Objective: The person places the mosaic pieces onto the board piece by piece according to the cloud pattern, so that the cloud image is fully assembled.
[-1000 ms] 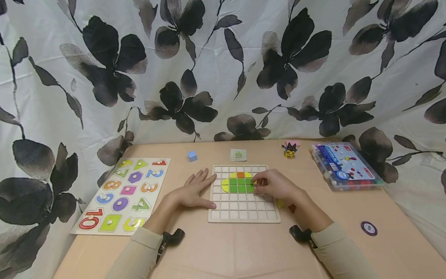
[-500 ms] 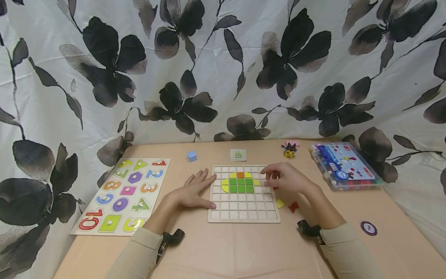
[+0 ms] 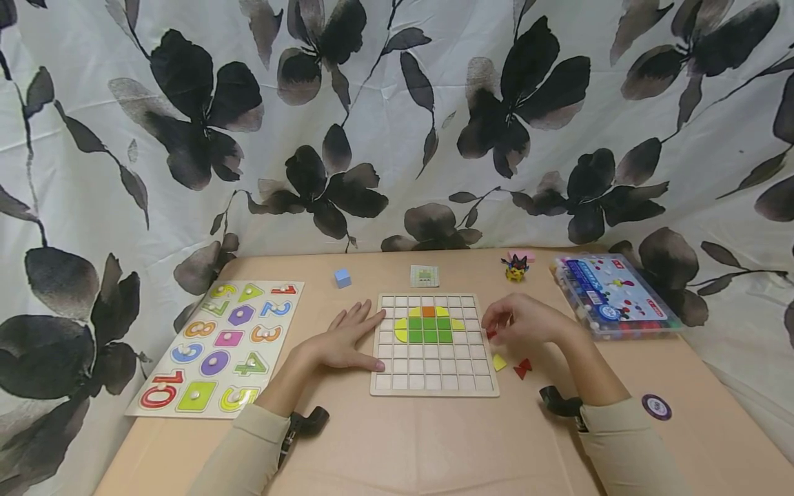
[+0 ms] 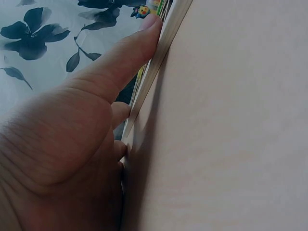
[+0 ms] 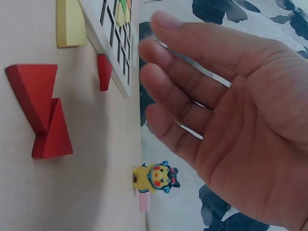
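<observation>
A white gridded board point(image 3: 434, 384) lies mid-table, bearing a turtle-like patch of green blocks point(image 3: 428, 335) with yellow pieces around it and an orange block point(image 3: 428, 311) on top. My left hand point(image 3: 341, 344) rests spread at the board's left side, thumb and fingertips along its edge. Just off the right edge hovers my right hand point(image 3: 527, 320), its fingers slightly bent. The right wrist view shows nothing between those fingers. Below them a small red block point(image 5: 104, 72) sits by the board. Nearer lie a yellow block point(image 3: 499, 362) and two red triangular blocks point(image 3: 523, 369).
A number puzzle board point(image 3: 226, 337) lies at left. Along the back are a blue cube point(image 3: 342, 277), a small patterned card point(image 3: 424, 276) and a yellow figurine point(image 3: 515, 269). A clear plastic case point(image 3: 617, 289) stands at right, with a round purple disc point(image 3: 657, 406) nearer me.
My right hand has drawn back rightward from the board's pattern to beside its right edge, uncovering a yellow piece at the pattern's right end. The left hand stays put.
</observation>
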Demonstrator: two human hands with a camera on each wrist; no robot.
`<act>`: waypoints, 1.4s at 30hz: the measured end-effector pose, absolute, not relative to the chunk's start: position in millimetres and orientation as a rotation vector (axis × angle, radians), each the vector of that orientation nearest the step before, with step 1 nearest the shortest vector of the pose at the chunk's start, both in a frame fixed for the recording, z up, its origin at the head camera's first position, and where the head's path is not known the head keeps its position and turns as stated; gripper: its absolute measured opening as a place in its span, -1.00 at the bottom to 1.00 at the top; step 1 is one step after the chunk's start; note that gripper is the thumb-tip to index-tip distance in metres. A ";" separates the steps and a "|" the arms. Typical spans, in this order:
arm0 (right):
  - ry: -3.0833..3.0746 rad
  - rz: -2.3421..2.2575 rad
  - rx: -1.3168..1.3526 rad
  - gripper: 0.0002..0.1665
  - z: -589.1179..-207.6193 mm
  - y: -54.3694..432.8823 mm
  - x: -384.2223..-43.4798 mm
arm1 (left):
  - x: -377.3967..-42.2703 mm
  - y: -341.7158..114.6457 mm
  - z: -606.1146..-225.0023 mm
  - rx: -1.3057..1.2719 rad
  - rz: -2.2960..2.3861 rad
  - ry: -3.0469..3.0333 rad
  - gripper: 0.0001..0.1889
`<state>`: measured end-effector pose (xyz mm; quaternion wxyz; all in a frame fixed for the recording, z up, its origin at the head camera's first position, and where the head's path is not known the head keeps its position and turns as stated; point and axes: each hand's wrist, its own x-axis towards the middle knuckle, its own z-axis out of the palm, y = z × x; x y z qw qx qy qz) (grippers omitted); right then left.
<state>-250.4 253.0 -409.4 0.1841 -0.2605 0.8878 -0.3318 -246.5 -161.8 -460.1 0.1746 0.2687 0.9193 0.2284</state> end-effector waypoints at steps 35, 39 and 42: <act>2.329 -0.799 -0.596 -0.81 -422.0 253.8 -246.8 | -248.3 -164.2 -463.1 0.754 0.619 2.606 0.20; 2.341 -0.788 -0.620 -0.74 -422.1 254.8 -247.1 | -248.5 -164.3 -462.6 0.756 0.618 2.605 0.21; 2.338 -0.789 -0.629 -0.73 -422.2 255.3 -247.4 | -248.7 -164.2 -462.7 0.756 0.616 2.605 0.21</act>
